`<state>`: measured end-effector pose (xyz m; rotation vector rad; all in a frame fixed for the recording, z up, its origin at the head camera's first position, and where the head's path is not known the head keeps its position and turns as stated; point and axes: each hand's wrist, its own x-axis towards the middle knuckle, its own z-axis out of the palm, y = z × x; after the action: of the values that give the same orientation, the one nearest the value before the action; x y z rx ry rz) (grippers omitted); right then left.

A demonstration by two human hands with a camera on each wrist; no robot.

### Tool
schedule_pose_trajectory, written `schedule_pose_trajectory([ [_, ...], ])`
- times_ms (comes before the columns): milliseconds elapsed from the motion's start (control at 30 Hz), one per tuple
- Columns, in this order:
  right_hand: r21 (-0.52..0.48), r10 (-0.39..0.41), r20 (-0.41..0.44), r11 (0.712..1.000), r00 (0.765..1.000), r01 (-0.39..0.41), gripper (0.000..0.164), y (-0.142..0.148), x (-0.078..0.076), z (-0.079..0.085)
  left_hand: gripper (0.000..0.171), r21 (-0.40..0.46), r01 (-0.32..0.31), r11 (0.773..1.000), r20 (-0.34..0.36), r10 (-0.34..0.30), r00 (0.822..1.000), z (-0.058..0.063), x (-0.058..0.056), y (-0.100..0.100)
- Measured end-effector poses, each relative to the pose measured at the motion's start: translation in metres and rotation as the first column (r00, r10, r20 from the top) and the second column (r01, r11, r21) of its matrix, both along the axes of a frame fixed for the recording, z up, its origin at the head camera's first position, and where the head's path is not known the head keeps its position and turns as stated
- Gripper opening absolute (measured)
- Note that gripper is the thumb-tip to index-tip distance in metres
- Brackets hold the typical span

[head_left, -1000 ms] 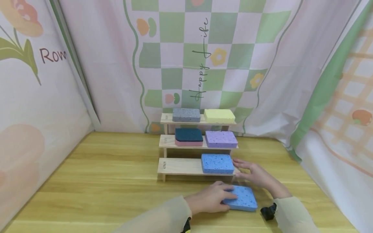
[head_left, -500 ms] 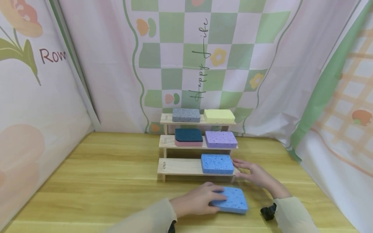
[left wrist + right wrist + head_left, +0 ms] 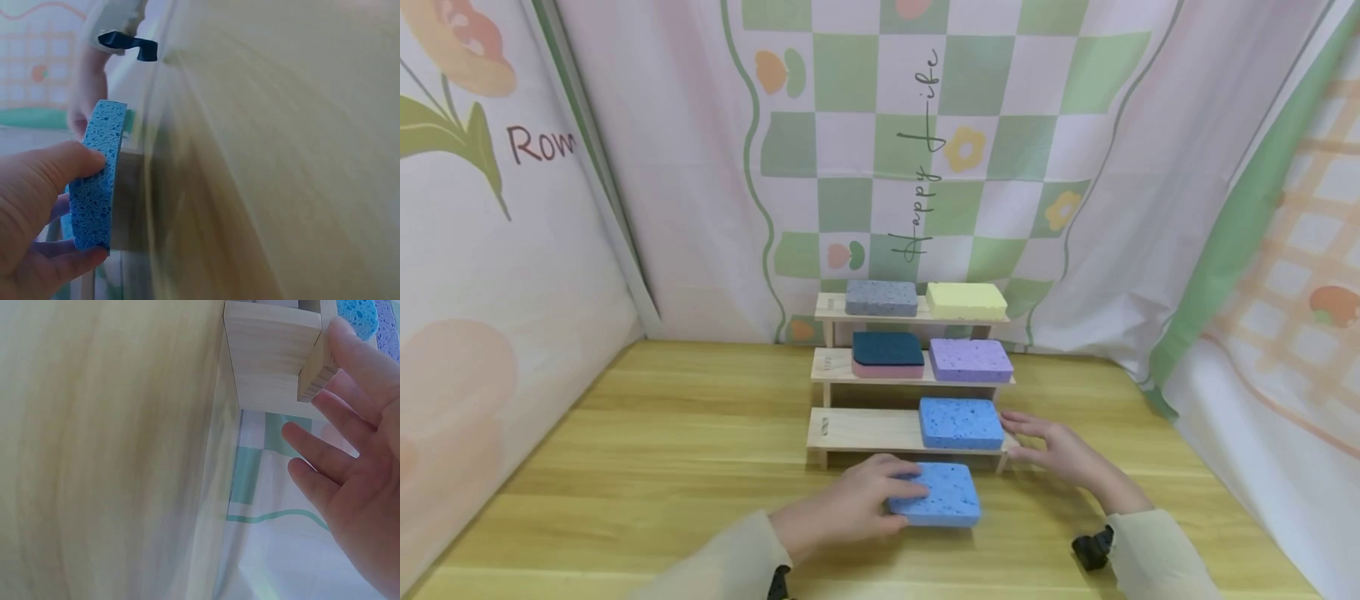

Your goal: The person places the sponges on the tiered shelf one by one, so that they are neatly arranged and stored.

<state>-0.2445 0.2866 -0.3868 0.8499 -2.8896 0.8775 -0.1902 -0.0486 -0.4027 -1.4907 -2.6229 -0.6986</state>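
In my left hand (image 3: 857, 504) is a blue speckled sponge (image 3: 942, 496), its thumb and fingers gripping the left end. The left wrist view shows the thumb on one narrow side of the sponge (image 3: 99, 181) and fingertips at its lower corner. This sponge is in front of the bottom tier of a wooden three-tier rack (image 3: 861, 429). Another blue sponge (image 3: 961, 423) lies on that tier's right half. At the tier's right end my right hand (image 3: 1056, 450) rests its thumb and fingertips on the board, fingers mostly straight and spread in the right wrist view.
On the middle tier sit a pink sponge with a dark green top (image 3: 887, 354) and a purple sponge (image 3: 972, 360). The top tier carries a grey sponge (image 3: 882, 297) and a yellow sponge (image 3: 967, 301). Patterned cloth (image 3: 842, 142) hangs behind the wooden table (image 3: 662, 458).
My left hand has carried the blue sponge leftward along the rack's front, and lately a little toward the rack. The right hand has stayed at the rack's end.
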Motion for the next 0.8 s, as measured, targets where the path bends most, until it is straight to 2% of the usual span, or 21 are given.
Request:
schedule_pose_trajectory([
  [100,0.002,0.002,-0.002,1.000,1.000,-0.002,0.055,0.000,0.000,0.000,0.040,0.001,-0.016,1.000,-0.003,0.016,1.000,0.007,0.002,-0.013],
  [367,0.001,0.007,0.004,1.000,1.000,-0.007,0.054,0.000,0.000,0.002,0.040,0.037,-0.066,0.997,-0.074,0.068,0.995,0.033,0.004,-0.041],
  [600,0.004,-0.001,0.016,1.000,1.000,0.001,0.056,0.000,0.000,0.001,0.041,0.073,-0.082,0.994,-0.090,0.089,0.992,0.041,-0.011,-0.061],
  [800,0.000,-0.009,0.043,1.000,0.999,0.009,0.056,0.000,-0.001,0.001,0.040,0.078,-0.134,0.988,-0.055,0.138,0.989,0.041,-0.026,-0.070],
])
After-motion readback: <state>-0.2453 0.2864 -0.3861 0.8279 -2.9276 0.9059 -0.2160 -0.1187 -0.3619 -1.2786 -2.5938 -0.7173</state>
